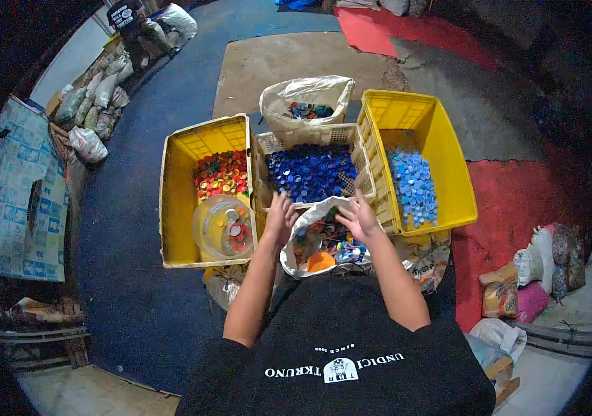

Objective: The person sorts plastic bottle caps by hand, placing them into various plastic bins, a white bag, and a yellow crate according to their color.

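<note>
My left hand (281, 218) is above the left rim of an open white sack (294, 265) of mixed bottle caps, its fingers apart and nothing seen in them. Over the sack's right side, my right hand (360, 219) has its fingers spread and looks empty. An orange cap (321, 261) lies at the front of the sack. Just beyond my hands, dark blue caps (312, 170) fill a pale crate. A yellow crate on the left holds red and yellow caps (221, 173) and a clear round container (207, 229). Light blue caps (414, 186) lie in the right yellow crate (452, 159).
Behind the middle crate stands another white sack (276, 93) with mixed caps. Full sacks (95, 97) line the far left, where a person in a dark cap (123, 16) is partly visible. More bags (533, 267) lie at the right.
</note>
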Tool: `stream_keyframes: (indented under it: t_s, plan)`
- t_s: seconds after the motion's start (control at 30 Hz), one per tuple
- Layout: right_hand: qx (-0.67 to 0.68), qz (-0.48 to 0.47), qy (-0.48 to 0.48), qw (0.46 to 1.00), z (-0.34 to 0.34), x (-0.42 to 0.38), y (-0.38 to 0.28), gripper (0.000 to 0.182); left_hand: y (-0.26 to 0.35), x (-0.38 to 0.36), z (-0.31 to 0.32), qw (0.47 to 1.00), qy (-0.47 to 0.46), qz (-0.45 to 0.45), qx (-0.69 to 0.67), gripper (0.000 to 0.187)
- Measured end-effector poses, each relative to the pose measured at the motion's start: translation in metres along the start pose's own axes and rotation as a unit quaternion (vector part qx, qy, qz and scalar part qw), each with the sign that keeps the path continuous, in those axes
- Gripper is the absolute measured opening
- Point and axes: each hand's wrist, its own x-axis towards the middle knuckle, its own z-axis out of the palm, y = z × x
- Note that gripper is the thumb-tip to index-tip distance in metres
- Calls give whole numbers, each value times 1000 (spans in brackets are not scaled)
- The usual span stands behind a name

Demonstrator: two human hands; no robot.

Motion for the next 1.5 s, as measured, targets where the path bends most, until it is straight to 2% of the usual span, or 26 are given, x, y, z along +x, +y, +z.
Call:
stream_keyframes:
  t_s: [0.07, 0.2, 0.23, 0.27, 0.33, 0.37, 0.4, 0.47, 0.5, 0.57, 0.6, 0.63, 0.67, 0.73, 0.87, 0.93, 1.03, 1.07, 1.13, 1.2, 1.27, 1.33, 1.37, 1.4, 1.47, 1.5]
  plan:
    - [16, 59, 23, 998, -33, -6, 17, 78, -48, 21, -50, 999, -3, -33, -33, 59]
    - [-77, 85, 106, 988, -59, -21, 40, 67, -56, -31, -33, 999, 48, -21, 13, 50]
    - [-182, 71, 102, 975, -66, -23, 47, 60, -60, -38, -33, 997, 47, -37, 41, 47]
    - [-285, 57, 95, 952, -72, -23, 54, 54, -64, -44, -32, 985, 11, -7, 174, 44]
    - [-437, 26, 67, 897, -83, -16, 62, 45, -77, -55, -28, 905, -57, 139, 399, 43]
    - [-534, 16, 54, 844, -92, -13, 64, 43, -87, -65, -25, 907, -70, 69, 409, 44]
    - [-624, 7, 39, 781, -89, -15, 59, 42, -104, -66, -31, 860, -123, 98, 486, 45]
    - [-653, 40, 35, 756, -92, -6, 58, 40, -87, -90, -8, 702, -211, 87, 674, 45]
    - [-657, 35, 31, 753, -95, 0, 58, 41, -85, -95, 0, 703, -214, 79, 673, 45]
    - [-669, 33, 41, 741, -112, 18, 66, 43, -89, -103, 11, 560, -284, 70, 775, 49]
    - [-678, 37, 55, 732, -127, 30, 76, 45, -96, -106, 10, 562, -288, 63, 773, 49]
    - [-713, 51, 95, 693, -131, 38, 81, 50, -106, -104, 9, 540, -316, 29, 780, 49]
    - [-713, 54, 95, 693, -132, 43, 82, 50, -110, -102, 8, 513, -340, -2, 788, 51]
    - [-744, 138, 24, 653, -117, 47, 76, 55, -97, -108, 15, 529, -341, -1, 777, 50]
    - [-746, 192, 75, 634, -143, 68, 120, 50, -97, -105, 10, 540, -351, -80, 761, 45]
    - [-755, 171, 96, 626, -130, 56, 123, 49, -96, -104, 5, 630, -311, -69, 708, 41]
    - [-803, 26, 36, 594, -130, 52, 134, 45, -97, -91, -1, 649, -318, -45, 689, 44]
    - [-804, 27, 38, 593, -133, 47, 140, 45, -97, -86, -3, 649, -320, -45, 688, 44]
    - [-750, -3, 52, 659, -108, 17, 139, 43, -84, -73, 3, 608, -284, -27, 741, 44]
    - [-670, -7, 16, 743, -77, -12, 131, 41, -80, -54, -3, 630, -273, -11, 727, 41]
    - [-634, -49, -55, 770, -67, -32, 143, 38, -92, -28, -16, 619, -258, 7, 742, 43]
    - [-681, -95, -33, 725, -62, -53, 159, 30, -111, -10, -16, 617, -267, 67, 737, 45]
    - [-722, -30, -59, 689, -63, -56, 160, 27, -120, -3, -13, 614, -272, 125, 731, 46]
    - [-756, 37, -84, 648, -64, -59, 162, 27, -129, -1, -7, 614, -276, 125, 729, 46]
    - [-771, 66, -116, 622, -49, -67, 139, 26, -149, 3, 8, 569, -343, 126, 737, 40]
    - [-784, 91, -152, 595, -44, -65, 127, 25, -189, 24, -9, 569, -420, 14, 707, 43]
